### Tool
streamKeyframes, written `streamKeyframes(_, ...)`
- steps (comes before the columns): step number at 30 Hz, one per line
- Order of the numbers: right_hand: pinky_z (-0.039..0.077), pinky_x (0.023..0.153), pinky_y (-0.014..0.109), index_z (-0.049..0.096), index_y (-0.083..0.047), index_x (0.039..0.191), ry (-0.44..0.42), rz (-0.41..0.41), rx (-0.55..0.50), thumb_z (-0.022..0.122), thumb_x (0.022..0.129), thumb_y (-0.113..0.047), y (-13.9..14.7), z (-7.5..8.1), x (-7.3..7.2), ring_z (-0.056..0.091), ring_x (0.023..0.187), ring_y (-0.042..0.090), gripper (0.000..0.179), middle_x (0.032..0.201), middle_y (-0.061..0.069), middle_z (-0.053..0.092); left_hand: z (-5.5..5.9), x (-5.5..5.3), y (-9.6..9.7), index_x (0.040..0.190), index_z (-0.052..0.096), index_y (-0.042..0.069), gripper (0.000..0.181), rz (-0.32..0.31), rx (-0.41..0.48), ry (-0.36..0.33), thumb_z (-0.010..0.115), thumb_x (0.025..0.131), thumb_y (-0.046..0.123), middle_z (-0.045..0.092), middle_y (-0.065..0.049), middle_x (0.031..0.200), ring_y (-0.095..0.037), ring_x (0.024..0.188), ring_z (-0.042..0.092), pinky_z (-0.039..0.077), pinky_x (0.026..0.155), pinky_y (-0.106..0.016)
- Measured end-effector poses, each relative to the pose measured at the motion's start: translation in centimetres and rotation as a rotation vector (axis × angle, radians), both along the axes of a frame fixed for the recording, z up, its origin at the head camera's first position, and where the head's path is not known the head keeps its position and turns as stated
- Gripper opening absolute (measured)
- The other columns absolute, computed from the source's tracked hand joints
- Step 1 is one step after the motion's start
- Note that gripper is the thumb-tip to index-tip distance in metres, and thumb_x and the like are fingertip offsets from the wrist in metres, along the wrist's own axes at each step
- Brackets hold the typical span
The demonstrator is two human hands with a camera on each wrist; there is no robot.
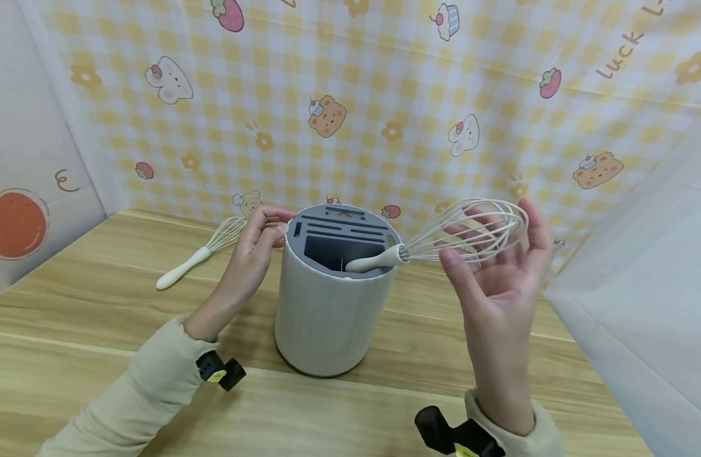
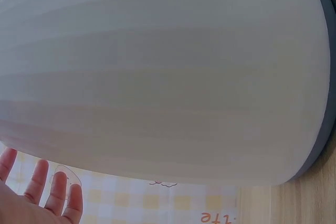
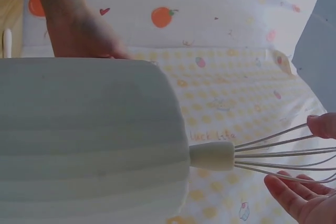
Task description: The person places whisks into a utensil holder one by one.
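My right hand (image 1: 507,279) holds a whisk (image 1: 470,231) by its wire loops, thumb in front and fingers behind. The whisk slants, its cream handle (image 1: 375,259) reaching into the large opening of a pale cylindrical utensil holder (image 1: 333,317) with a grey slotted top. In the right wrist view, the whisk's collar (image 3: 212,156) shows just past the holder's rim. My left hand (image 1: 255,244) touches the holder's upper left rim with thumb and forefinger; its other fingers (image 2: 55,200) extend loosely beside the wall in the left wrist view.
A second whisk (image 1: 198,255) lies on the wooden table (image 1: 350,412), left of the holder and partly behind my left hand. A yellow checked cloth (image 1: 384,82) hangs behind, with pale cloth panels at the left and right sides.
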State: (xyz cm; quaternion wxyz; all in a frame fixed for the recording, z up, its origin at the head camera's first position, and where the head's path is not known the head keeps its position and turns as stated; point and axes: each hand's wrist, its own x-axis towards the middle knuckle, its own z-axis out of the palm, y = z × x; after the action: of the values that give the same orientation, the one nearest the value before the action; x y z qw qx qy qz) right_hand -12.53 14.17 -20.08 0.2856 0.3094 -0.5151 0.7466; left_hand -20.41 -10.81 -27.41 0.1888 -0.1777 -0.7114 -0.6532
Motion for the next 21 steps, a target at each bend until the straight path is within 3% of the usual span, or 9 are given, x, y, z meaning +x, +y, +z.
streamKeyframes(3,0.050,0.087,0.029,0.025,-0.008,0.133,0.057,-0.019,-0.002,0.052,0.076,0.025,-0.4,-0.3,-0.3,0.055,0.106,0.032,0.071,0.124,0.023,0.044,0.0,0.0,0.0,0.118,0.046,0.001,0.027,0.003,-0.003,-0.002,0.036,0.097,0.014,0.050,-0.007,0.118,-0.015,0.108,0.046,0.036,0.090,-0.039)
streamKeyframes(10,0.045,0.097,0.032,0.027,-0.005,0.137,0.134,-0.084,0.167,0.054,0.080,0.020,-0.9,-1.1,-0.8,0.054,0.111,0.031,0.069,0.125,0.020,0.045,0.0,0.0,-0.1,0.117,0.046,0.001,0.026,0.001,-0.006,-0.003,0.036,0.097,0.015,0.051,-0.007,0.117,-0.015,0.107,0.046,0.036,0.090,-0.038)
streamKeyframes(21,0.046,0.094,0.027,0.025,-0.008,0.144,0.063,-0.132,0.265,0.053,0.085,0.014,-0.9,-1.5,-1.0,0.054,0.107,0.026,0.069,0.121,0.016,0.050,0.1,0.1,0.0,0.118,0.046,0.002,0.027,0.013,-0.013,-0.012,0.035,0.098,0.017,0.050,-0.007,0.118,-0.015,0.109,0.045,0.035,0.091,-0.039)
